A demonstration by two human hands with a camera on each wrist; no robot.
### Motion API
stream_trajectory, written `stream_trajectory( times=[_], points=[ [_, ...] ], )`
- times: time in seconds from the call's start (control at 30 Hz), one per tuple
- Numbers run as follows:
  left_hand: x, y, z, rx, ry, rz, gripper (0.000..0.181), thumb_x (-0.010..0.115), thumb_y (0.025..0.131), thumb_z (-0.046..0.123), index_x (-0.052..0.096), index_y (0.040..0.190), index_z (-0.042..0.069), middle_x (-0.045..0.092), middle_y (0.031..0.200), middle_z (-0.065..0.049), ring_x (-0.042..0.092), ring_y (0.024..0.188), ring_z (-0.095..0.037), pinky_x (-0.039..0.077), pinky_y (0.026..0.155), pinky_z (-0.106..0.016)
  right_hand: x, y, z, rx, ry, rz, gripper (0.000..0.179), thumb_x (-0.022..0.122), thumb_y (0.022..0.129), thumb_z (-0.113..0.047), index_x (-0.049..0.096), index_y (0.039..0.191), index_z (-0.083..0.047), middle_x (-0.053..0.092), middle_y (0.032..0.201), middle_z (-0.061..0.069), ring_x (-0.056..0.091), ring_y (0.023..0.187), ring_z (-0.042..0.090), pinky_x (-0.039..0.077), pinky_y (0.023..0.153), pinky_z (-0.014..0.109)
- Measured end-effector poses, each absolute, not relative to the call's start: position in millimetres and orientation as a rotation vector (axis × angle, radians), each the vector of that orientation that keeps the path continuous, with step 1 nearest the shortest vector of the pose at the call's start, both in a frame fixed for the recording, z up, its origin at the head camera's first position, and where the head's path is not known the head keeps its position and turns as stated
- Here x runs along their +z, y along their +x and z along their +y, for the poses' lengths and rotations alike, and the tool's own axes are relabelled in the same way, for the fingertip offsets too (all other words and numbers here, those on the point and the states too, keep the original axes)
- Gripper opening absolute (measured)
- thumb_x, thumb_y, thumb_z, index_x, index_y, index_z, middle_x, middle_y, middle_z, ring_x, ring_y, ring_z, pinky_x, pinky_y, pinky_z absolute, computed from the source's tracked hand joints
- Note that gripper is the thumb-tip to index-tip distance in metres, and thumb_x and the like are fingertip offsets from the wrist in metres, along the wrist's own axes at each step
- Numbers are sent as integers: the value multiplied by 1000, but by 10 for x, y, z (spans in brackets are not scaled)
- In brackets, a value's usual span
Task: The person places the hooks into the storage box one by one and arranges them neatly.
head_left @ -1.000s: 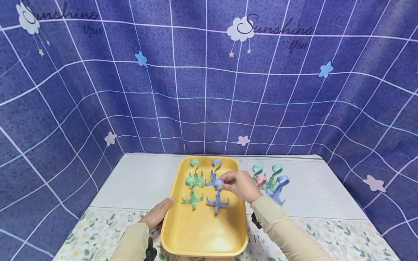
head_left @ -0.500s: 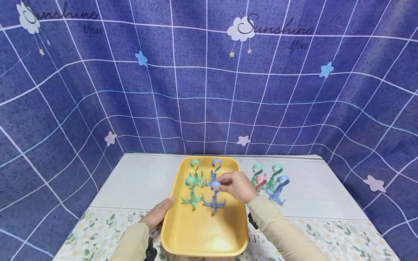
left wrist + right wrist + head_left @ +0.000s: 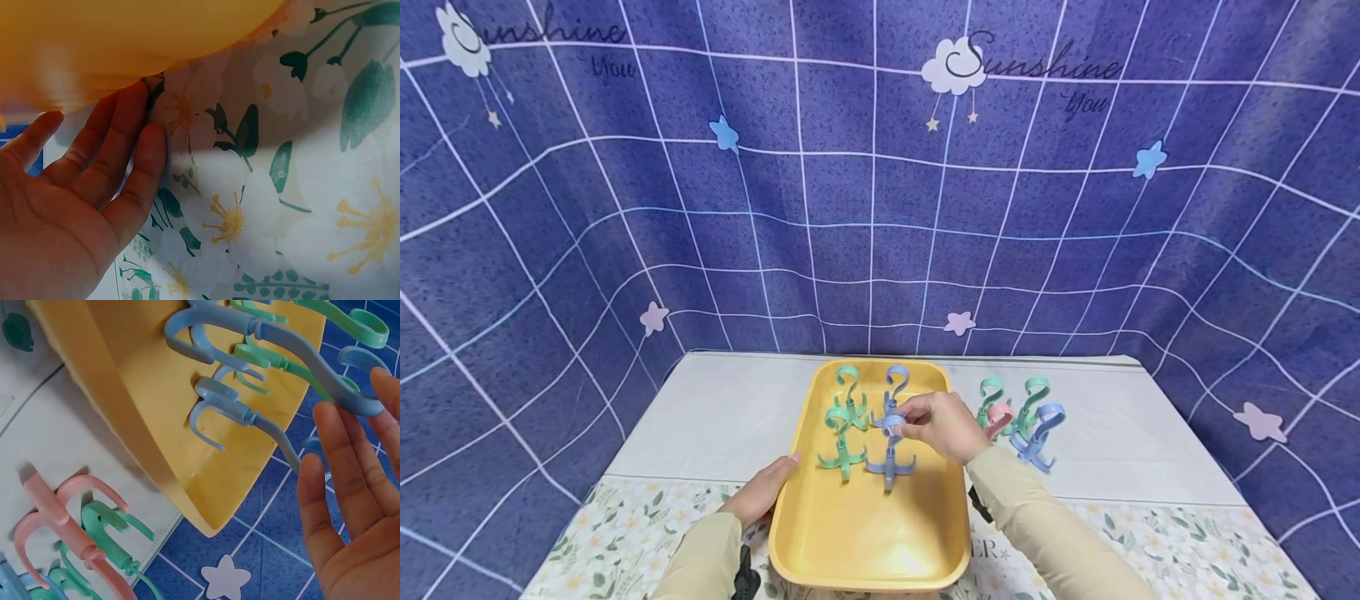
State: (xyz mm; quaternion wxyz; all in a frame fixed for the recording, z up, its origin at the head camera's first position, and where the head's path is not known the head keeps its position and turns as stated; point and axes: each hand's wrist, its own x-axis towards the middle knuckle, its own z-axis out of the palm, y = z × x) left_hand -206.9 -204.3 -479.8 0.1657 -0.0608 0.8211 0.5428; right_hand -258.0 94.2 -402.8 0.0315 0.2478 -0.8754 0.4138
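Note:
My right hand (image 3: 946, 425) pinches the curled top of a blue rotating four-prong hook (image 3: 891, 475), standing upright in the yellow tray (image 3: 868, 537). In the right wrist view, thumb and fingertips meet at the curved end of this blue hook (image 3: 297, 347). Behind it in the tray stands another blue hook (image 3: 891, 408). Two green hooks, one nearer (image 3: 842, 458) and one farther (image 3: 852, 408), stand to their left. Against the tray's left outer side lies my left hand (image 3: 765, 490); in the left wrist view its fairly straight fingers (image 3: 128, 122) touch the tray's underside edge.
Right of the tray, a cluster of hooks stands on the white table (image 3: 1120, 450): a pink one (image 3: 999, 417), a blue one (image 3: 1033, 450) and two green ones (image 3: 1036, 396). A flowered cloth (image 3: 625, 533) covers the front. A blue gridded curtain (image 3: 880, 250) rises behind and at both sides.
The pinched blue hook has shifted slightly left in the tray, mostly during the first half second, with my right hand. The left hand and the tray have stayed put.

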Motion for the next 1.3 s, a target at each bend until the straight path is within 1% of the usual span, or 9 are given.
stream_trajectory(
  times=[0.3, 0.6, 0.83, 1.0, 1.1, 1.2, 1.3],
  points=[
    [-4778, -2075, -2036, 1537, -170, 2345, 60, 33, 111, 45, 43, 144, -4, 66, 95, -12, 66, 79, -24, 58, 69, -41, -3993, -2574, 995, 1247, 815, -2717, 13, 82, 86, -6, 79, 99, -5, 76, 85, 0, 69, 75, 9, 55, 72, 24],
    [-4774, -2095, -2056, 1534, -139, 2317, 63, 33, 111, 46, 40, 147, -5, 67, 99, -13, 68, 81, -25, 59, 71, -42, -4012, -2579, 1006, 1234, 833, -2712, 10, 82, 86, -6, 79, 96, -7, 77, 86, 1, 69, 74, 9, 55, 71, 23],
    [-4771, -2075, -2054, 1539, -165, 2319, 60, 33, 111, 45, 43, 144, -4, 66, 96, -13, 68, 80, -24, 59, 70, -42, -4035, -2582, 998, 1231, 833, -2713, 9, 82, 86, -7, 79, 95, -7, 76, 86, 0, 70, 74, 10, 55, 71, 23],
    [-4775, -2083, -2073, 1545, -127, 2298, 62, 33, 111, 45, 39, 146, -6, 67, 98, -14, 69, 81, -25, 59, 70, -42, -4023, -2579, 1002, 1227, 837, -2718, 10, 82, 86, -7, 79, 96, -7, 76, 85, -1, 69, 74, 9, 55, 71, 23],
    [-4774, -2084, -2076, 1549, -111, 2291, 64, 33, 111, 45, 38, 147, -7, 67, 99, -14, 69, 82, -26, 60, 71, -42, -4022, -2582, 1005, 1216, 838, -2723, 13, 82, 86, -8, 78, 98, -6, 76, 85, -1, 70, 76, 11, 56, 73, 27],
    [-4776, -2081, -2075, 1552, -109, 2292, 64, 33, 111, 46, 38, 147, -7, 67, 100, -14, 69, 83, -25, 60, 72, -42, -4018, -2581, 1010, 1206, 843, -2734, 15, 82, 87, -9, 78, 101, -6, 76, 86, 0, 71, 80, 14, 58, 78, 36],
    [-4775, -2079, -2067, 1548, -117, 2300, 63, 32, 111, 45, 38, 147, -6, 67, 98, -13, 69, 82, -25, 59, 71, -42, -4006, -2572, 1024, 1190, 840, -2744, 17, 82, 87, -10, 78, 103, -6, 76, 88, 0, 71, 84, 16, 58, 81, 42]
  ],
)
